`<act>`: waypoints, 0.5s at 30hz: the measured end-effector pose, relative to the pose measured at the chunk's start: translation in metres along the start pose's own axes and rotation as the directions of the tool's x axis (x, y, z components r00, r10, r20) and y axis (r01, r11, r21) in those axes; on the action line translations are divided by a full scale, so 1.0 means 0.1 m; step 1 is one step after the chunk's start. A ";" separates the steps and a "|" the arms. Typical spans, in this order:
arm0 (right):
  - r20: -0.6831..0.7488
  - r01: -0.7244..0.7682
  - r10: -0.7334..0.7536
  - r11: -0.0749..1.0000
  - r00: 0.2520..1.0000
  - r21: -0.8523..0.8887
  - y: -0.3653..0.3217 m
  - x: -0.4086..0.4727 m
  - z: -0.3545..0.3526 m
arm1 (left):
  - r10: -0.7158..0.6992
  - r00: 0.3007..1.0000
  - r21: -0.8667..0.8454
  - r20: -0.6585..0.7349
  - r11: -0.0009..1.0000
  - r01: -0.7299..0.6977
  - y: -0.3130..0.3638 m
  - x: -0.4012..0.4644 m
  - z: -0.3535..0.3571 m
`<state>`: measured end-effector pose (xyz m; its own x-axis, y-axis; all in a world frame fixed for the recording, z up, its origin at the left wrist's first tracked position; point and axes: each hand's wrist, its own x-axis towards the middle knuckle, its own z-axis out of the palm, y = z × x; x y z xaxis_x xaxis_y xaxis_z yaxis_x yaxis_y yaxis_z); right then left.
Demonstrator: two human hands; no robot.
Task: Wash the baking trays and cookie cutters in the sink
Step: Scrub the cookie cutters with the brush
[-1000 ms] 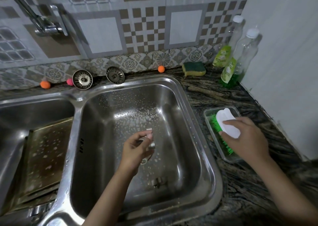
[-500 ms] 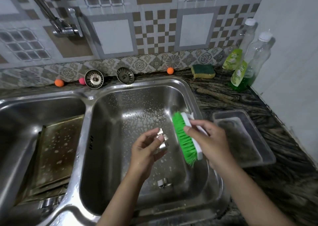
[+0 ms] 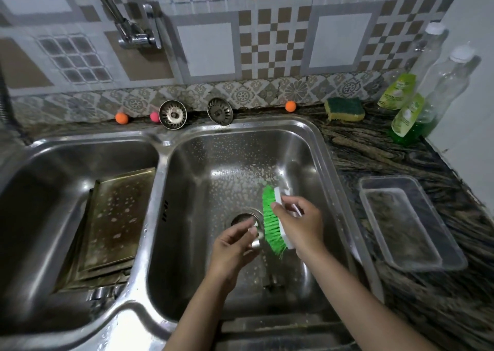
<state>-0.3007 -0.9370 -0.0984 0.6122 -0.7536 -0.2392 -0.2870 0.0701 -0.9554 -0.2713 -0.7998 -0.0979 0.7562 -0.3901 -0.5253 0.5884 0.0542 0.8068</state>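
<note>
Patterned brown and grey tiles cover the wall behind a double steel sink (image 3: 331,168), w/ a dark marbled counter (image 3: 374,152) on the right side. Over the right basin, the left hand (image 3: 235,246) pinches a small metal cookie cutter (image 3: 256,237) between thumb and fingertips, just above the drain (image 3: 242,218). The right hand (image 3: 299,225) grips a scrub brush (image 3: 272,222) by its white back, fingers curled round it; the green bristles face left and touch the cutter. Another small metal piece (image 3: 271,281) lies on the basin floor near the front wall, too blurred to tell exactly what. Soap spots cover the basin bottom.

In the left basin, baking trays (image 3: 115,222) lean stacked vs. the divider wall, dirty and foam-spotted. An empty clear plastic container (image 3: 411,222) sits on the counter, right of the sink. At the back: two strainers (image 3: 172,114), orange balls (image 3: 290,106), a pink one (image 3: 153,116), a yellow-green sponge (image 3: 344,108), and two bottles (image 3: 417,115) w/ green soap in the corner.
</note>
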 end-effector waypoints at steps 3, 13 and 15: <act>0.074 0.062 -0.062 0.998 0.995 0.001 0.04 -0.26 -0.02 | 0.010 1.000 -0.096 0.014 0.995 -0.008 0.05 0.06 0.02; -0.098 0.030 -0.031 1.000 0.995 -0.010 0.15 0.15 -0.07 | 0.038 0.983 0.234 0.182 0.969 -0.081 0.12 0.03 -0.02; -0.002 0.023 -0.023 0.999 1.000 0.047 0.10 0.18 -0.12 | 0.063 0.974 0.294 0.216 0.948 -0.126 0.17 0.07 -0.07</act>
<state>-0.3018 -0.9578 -0.1099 0.6170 -0.7565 -0.2169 -0.2382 0.0832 -0.9676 -0.2540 -0.7956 -0.0901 0.7120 -0.5750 -0.4031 0.3783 -0.1696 0.9100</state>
